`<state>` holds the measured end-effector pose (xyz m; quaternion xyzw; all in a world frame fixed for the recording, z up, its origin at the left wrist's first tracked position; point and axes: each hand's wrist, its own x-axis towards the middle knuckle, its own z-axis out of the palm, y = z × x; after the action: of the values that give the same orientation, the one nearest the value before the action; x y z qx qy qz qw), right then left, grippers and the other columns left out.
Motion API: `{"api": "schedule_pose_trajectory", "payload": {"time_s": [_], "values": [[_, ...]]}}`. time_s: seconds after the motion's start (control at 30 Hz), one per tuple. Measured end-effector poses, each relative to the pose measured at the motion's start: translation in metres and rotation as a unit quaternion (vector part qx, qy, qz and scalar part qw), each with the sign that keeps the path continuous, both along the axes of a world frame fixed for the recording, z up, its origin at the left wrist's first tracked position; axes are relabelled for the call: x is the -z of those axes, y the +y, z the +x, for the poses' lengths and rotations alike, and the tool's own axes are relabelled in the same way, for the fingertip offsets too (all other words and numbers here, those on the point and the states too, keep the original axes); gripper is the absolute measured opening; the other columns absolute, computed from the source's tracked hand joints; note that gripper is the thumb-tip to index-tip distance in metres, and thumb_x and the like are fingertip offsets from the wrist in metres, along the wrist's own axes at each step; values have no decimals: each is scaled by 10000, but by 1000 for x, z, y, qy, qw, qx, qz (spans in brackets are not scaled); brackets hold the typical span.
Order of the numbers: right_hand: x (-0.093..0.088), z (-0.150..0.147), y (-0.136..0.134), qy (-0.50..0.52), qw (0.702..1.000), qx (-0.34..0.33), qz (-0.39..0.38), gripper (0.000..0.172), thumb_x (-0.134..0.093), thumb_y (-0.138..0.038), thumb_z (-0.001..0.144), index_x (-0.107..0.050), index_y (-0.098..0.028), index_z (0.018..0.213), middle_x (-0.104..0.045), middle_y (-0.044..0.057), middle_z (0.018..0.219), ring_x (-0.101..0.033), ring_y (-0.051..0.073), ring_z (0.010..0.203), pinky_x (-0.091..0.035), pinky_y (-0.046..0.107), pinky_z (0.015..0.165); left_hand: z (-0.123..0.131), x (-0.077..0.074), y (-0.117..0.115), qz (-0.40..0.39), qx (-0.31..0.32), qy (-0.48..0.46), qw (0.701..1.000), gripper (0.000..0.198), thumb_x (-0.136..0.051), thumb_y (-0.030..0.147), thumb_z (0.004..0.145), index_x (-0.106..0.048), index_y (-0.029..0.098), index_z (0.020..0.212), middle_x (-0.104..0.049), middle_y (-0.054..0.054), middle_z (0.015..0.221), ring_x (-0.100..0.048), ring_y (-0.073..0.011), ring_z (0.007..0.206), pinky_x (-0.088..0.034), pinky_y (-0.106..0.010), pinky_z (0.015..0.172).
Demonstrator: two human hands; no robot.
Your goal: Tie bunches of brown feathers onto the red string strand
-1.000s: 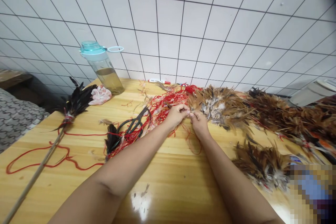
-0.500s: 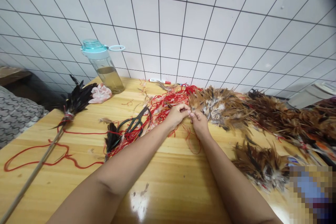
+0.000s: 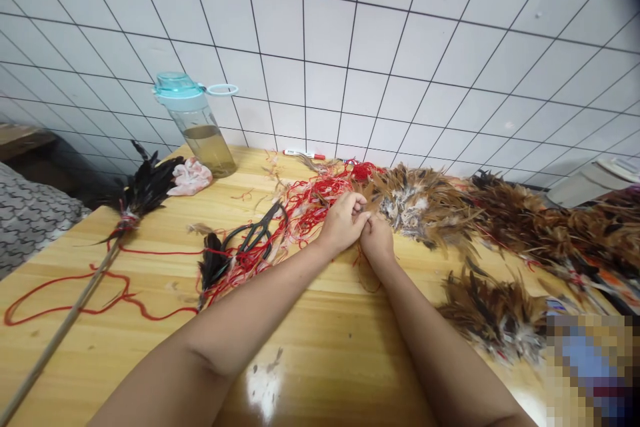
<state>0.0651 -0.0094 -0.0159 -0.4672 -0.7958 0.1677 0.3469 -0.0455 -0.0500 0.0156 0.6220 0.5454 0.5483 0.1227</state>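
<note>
My left hand (image 3: 346, 219) and my right hand (image 3: 377, 238) meet over the middle of the table, fingertips touching. Both have curled, pinching fingers; whatever is between them is too small or hidden to make out. Just behind and left of them spreads a tangle of red string (image 3: 320, 195). A pile of brown feathers (image 3: 413, 203) with pale fluffy bases lies right beside my right hand. Black-handled scissors (image 3: 255, 238) rest on the string to the left, next to a small bunch of black feathers (image 3: 214, 259).
A stick with black feathers (image 3: 145, 190) bound to its end lies at left, trailing red string. Behind it stand a water bottle (image 3: 207, 147) and a pink scrunchie (image 3: 191, 177). A marker (image 3: 304, 155) lies by the tiled wall. More brown feathers (image 3: 500, 310) are at right.
My hands have turned inward and closed together more tightly, the right hand's fingers curling under. The things on the table stay where they were.
</note>
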Motion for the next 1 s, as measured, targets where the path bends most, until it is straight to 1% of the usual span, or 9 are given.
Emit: {"api": "schedule_pose_trajectory", "payload": {"time_s": [0.07,0.13,0.2,0.27,0.37,0.43,0.53,0.77,1.0], "values": [[-2,-2,-4,-10,1000,-2,2,321,-333,-208,867,-639,-175,775,-596,97,779,-504,199,712,-380,306,654,-2,1,0,-2,-8,23,1000,146,-566,143,760,-554,182,900,-526,-35,849,-497,-154,811,-395,-272,769],[-3,-3,-6,-14,1000,-9,-2,328,-326,-208,873,-646,-169,812,-605,105,807,-511,207,735,-384,315,666,-3,1,1,-5,-6,37,999,73,-550,140,770,-556,180,830,-522,-32,823,-495,-153,802,-390,-268,762],[-3,-2,-6,-10,1000,-13,-6,319,-334,-215,875,-648,-170,846,-604,100,812,-510,207,743,-382,315,674,-3,0,1,-9,-4,26,1000,52,-534,131,776,-555,177,789,-520,-28,801,-494,-146,779,-388,-262,747],[-2,-1,-4,0,1000,-8,-3,302,-346,-221,869,-644,-179,845,-595,86,802,-499,200,742,-378,311,678,-2,0,2,-16,-5,-12,1000,68,-531,127,774,-564,174,810,-530,-25,803,-498,-138,759,-389,-258,737],[1,1,-1,24,1000,9,-1,269,-369,-237,851,-613,-185,751,-564,64,751,-471,190,715,-369,304,671,-1,1,5,-40,-6,-91,995,58,-550,144,761,-570,168,811,-542,-20,774,-500,-132,721,-392,-252,703],[3,2,1,42,999,14,-7,261,-381,-256,847,-589,-186,706,-552,57,727,-466,186,703,-367,301,667,-1,4,7,-61,7,-146,987,52,-559,171,761,-574,163,810,-556,-20,759,-502,-131,701,-395,-247,671],[2,1,1,66,998,2,-13,250,-389,-267,845,-586,-188,712,-568,59,736,-484,188,723,-373,302,682,-1,7,10,-88,28,-209,974,96,-573,211,760,-579,160,841,-586,-24,774,-519,-129,685,-407,-241,639],[-1,0,0,76,997,-15,-25,250,-395,-278,842,-570,-191,685,-570,54,727,-494,187,711,-370,302,685,-3,9,12,-118,9,-237,964,123,-618,224,728,-578,157,822,-590,-5,706,-522,-115,621,-411,-229,597],[-2,0,-1,64,997,-17,-33,255,-394,-271,840,-562,-192,665,-562,47,699,-504,188,706,-361,305,671,-3,10,12,-100,42,-299,948,171,-608,262,753,-582,155,884,-621,-13,755,-559,-120,647,-445,-236,625]]}}
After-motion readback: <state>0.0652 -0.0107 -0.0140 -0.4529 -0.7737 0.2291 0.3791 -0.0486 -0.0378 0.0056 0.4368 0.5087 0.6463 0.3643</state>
